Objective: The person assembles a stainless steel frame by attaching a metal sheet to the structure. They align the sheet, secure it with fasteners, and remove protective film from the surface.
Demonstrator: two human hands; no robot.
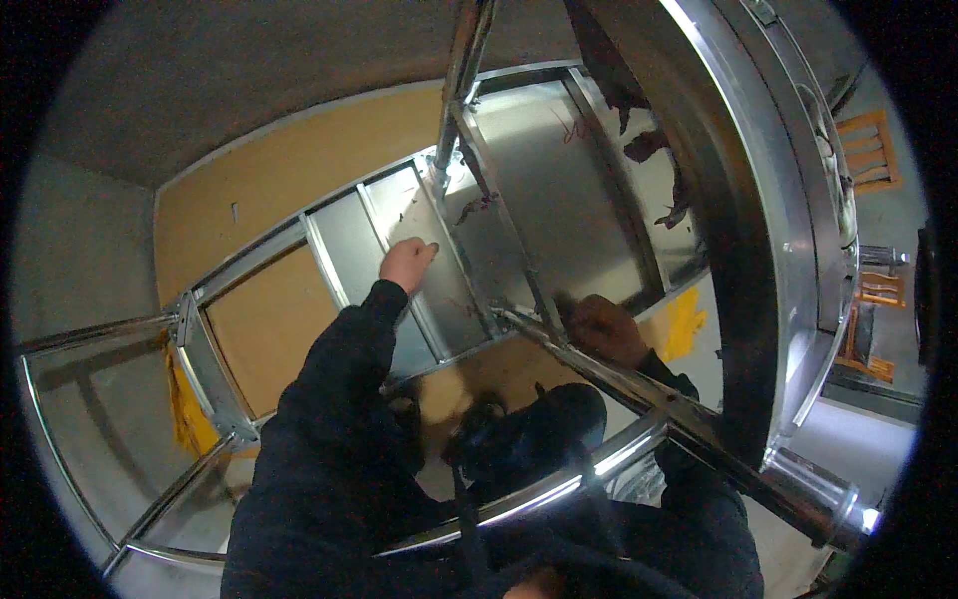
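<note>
My left hand [407,266] is over the shiny metal panels of a low frame, its fingers pinched together. Whatever is between those fingertips is too small to make out. Under it runs a narrow metal crossbar [374,218] between two silvery panels. My right hand [606,331] lies in shadow to the right, fingers curled, by the lower edge of the large metal panel [559,170]. Close beside it a round metal tube [589,367] slants across the frame. Anything in that hand is hidden by the dark.
A tall curved metal body [743,230] rises at the right. Polished rails [150,544] bend around the left and front. Tan board [299,145] lies beneath the frame, with yellow material [687,324] beside it. Dark scraps [647,147] lie beyond the panel. Wooden chairs [866,150] stand far right.
</note>
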